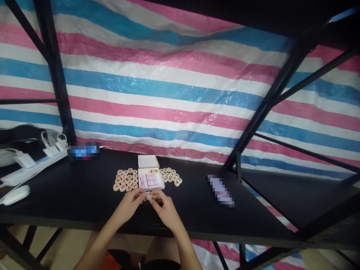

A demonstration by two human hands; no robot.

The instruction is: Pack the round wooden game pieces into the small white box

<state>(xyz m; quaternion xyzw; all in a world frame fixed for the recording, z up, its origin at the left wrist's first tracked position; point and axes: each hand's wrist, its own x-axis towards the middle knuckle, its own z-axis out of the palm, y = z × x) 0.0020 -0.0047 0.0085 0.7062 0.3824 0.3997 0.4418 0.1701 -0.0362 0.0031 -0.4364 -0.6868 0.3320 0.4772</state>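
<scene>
Both hands meet over the near middle of the black table (70,195). The left hand (129,204) and the right hand (165,210) each pinch the same small round wooden game piece (149,195) between fingertips, so the piece sits between the two hands, touching both, just above the table surface. Both hands are closed on it with fingers curled in.

Just beyond the hands lies a white box (151,179) with red printing on its face, and two pale pieces rest on its far edge. A plain white lid (148,161) lies touching the box on its far side. To the left of the box a cluster of red-marked pieces (126,180) lies flat in rough rows; to the right a smaller cluster of dark-marked pieces (170,176) lies likewise. Both clusters are near the hands but apart from them.

At the far left a white power strip (30,167) with plugged-in adapters lies on the table, and a white mouse (16,194) lies nearer the edge. A striped tarpaulin (168,93) hangs behind.
</scene>
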